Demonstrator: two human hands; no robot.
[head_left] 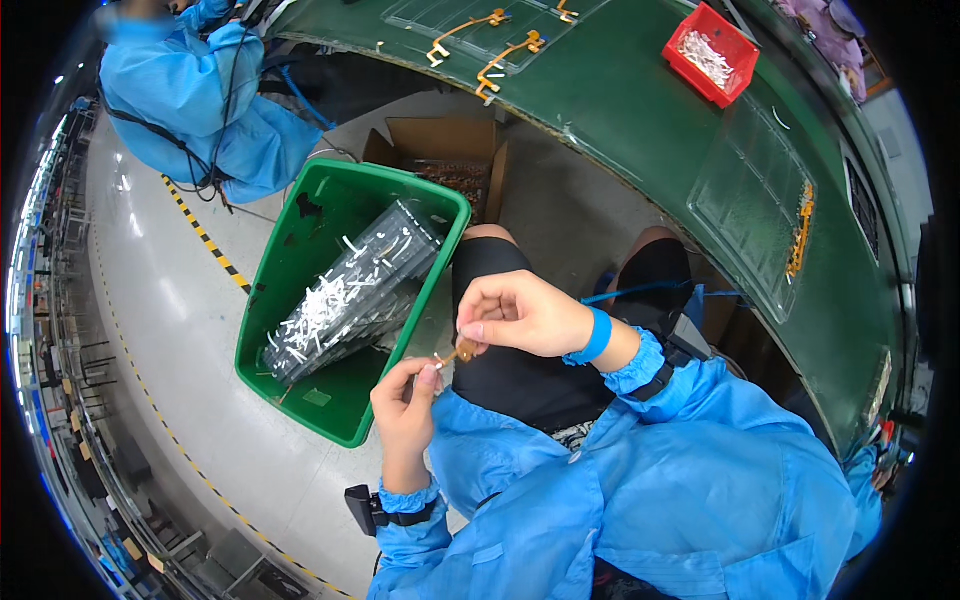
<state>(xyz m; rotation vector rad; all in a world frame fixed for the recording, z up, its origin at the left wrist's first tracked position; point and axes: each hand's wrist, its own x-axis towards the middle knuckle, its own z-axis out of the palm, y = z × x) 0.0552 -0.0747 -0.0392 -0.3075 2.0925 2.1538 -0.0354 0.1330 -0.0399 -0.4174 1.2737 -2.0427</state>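
Above my lap, just right of a green bin's rim, both my hands pinch a small orange-brown flexible circuit strip [464, 351]. My left hand [404, 408] has thumb and index finger closed on its lower left end, where a small whitish bit shows. The upper right end sits between the fingertips of my right hand [530, 315], which wears a blue wristband [598, 336]. Fingertips cover part of the strip.
The green bin [258, 318] holds stacked clear trays [385, 262] strewn with white slips. Behind it stands a cardboard box [440, 133]. On the green table [620, 110] are a red bin [683, 72] of white bits, clear trays and orange circuit strips [801, 232]. A co-worker in blue [205, 95] sits far left.
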